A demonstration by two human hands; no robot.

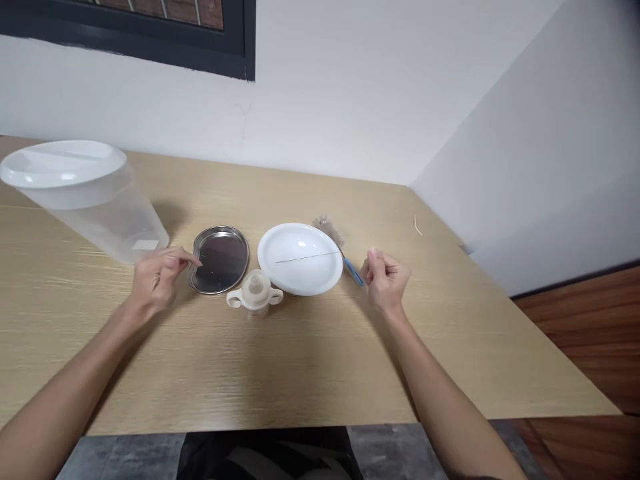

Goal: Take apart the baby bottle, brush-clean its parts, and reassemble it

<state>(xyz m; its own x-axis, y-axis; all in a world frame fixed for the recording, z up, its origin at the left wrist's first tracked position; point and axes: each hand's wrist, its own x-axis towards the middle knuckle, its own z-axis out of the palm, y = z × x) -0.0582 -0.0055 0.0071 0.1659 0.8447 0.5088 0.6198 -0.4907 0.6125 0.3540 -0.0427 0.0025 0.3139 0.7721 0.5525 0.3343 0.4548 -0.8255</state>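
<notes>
My right hand (384, 273) is closed in a pinch, thumb on top, just right of the blue-handled brush (353, 271). A thin dark strand (307, 257) runs across the white oval bowl (300, 283) towards this hand; its join with the fingers is too fine to see. My left hand (159, 277) has its fingers bent together, the fingertips above the left edge of the steel kidney dish (223, 260). Whatever it may hold cannot be made out. Between dish and bowl, nearer to me, stands a small baby bottle (255, 293) with two side handles and a teat.
A tall clear plastic container (100, 213) with a white lid stands at the left, behind my left hand. A small pale curved strip (417, 225) lies at the far right of the wooden table (300, 373). White walls (325, 87) border the back and right.
</notes>
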